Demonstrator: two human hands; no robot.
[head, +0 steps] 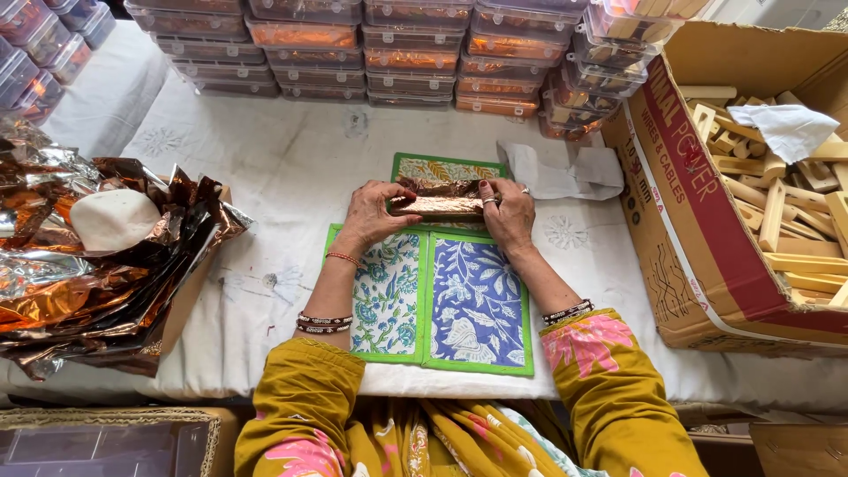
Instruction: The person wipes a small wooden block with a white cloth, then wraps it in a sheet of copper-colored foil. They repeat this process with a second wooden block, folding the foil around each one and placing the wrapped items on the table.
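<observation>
1. Left hand [374,215]: fingers curled over the left end of a small rectangular block wrapped in copper-coloured foil [439,204], grasping it from above.
2. Right hand [506,215]: fingers clenched on the right end of the same foil-wrapped block, thumb tucked toward the foil, a ring on one finger.
3. Foil-wrapped block: held flat near the middle of the white cloth-covered tabletop [265,168], just above the far edge of a pair of green-bordered floral printed fabric mats [442,305], and over the near edge of a third green-bordered mat [446,168] behind it.
4. Crumpled heap of copper and silver foil sheets [79,283]: at the left edge of the tabletop, with a white rounded pad [113,219] resting on top.
5. Open brown cardboard box [680,230]: at the right edge, filled with pale wooden blocks [786,212] and a crumpled white paper [789,126].
6. Stacks of clear plastic lidded containers [406,53]: along the far edge.
7. Folded white paper [565,172]: just beside the right hand, toward the box.
</observation>
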